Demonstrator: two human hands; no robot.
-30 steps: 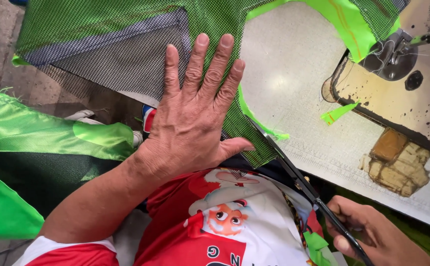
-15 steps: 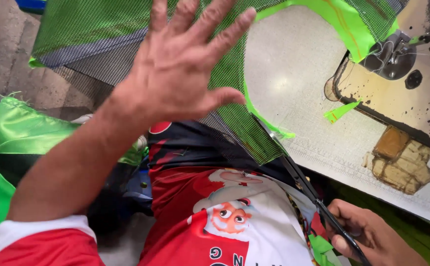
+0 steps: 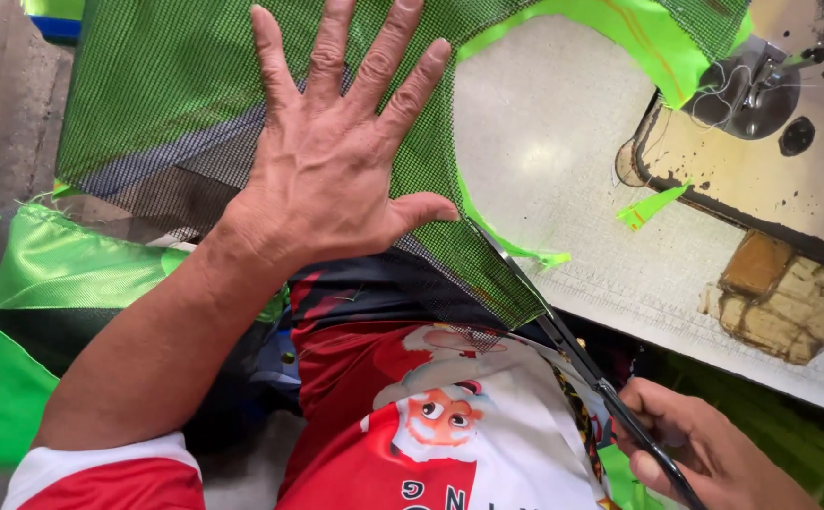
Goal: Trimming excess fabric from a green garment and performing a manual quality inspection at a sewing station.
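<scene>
We take the green mesh fabric (image 3: 195, 104) as our landmark, because everything here is arranged around it. Our left hand (image 3: 336, 161) lies flat on the mesh with all fingers spread wide, open and gripping nothing, only pressing the cloth down. The scissors (image 3: 573, 354) lie below and to the right of the mesh; their long axis runs diagonally, from the handles at the lower right up toward the upper left, and the tips touch the edge of the mesh just beside the left thumb. Our right hand (image 3: 705, 453) is closed around the scissor handles, well below the mesh, so the left hand is the nearer one to the cloth and the right is the nearer one to the tool. A bright green binding strip (image 3: 620, 38) borders the curved edge of the mesh, and right of it the pale surface (image 3: 544, 151) shows. Further right of the mesh stands a sewing machine (image 3: 762, 123), with a small green scrap (image 3: 653, 203) beside its base. We see no packages or signs; the only picture is a cartoon figure in red on the shirt (image 3: 431, 425) below the mesh.
</scene>
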